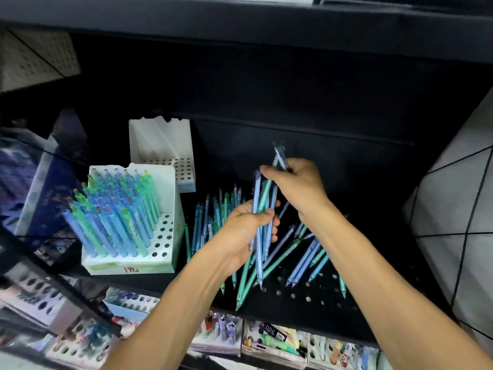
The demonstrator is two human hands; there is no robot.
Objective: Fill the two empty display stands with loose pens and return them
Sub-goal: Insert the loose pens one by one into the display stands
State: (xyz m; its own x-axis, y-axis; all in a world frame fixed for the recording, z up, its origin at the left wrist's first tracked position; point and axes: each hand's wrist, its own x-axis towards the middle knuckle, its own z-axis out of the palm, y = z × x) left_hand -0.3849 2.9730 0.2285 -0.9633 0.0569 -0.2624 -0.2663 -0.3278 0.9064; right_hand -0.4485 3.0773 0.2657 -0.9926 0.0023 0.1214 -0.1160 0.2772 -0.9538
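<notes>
Loose pens (301,252) scattered on dark shelf (333,161), right of stands. Front stand (138,265) mostly filled, few right-hand holes empty. Rear stand (162,145) apparently empty. Task roughly half done by look. Left hand (248,231) clutching bundle of pens (262,209); right hand (296,182) pinching bundle's top ends.

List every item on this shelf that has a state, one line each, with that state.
Front display stand: upright, mostly filled with pens, some holes empty.
Rear display stand: upright, holes empty.
Loose pens: lying scattered on the black shelf.
Pen bundle: held upright-ish off the shelf.
Left hand: grips the bundle.
Right hand: pinches the bundle's top ends.
</notes>
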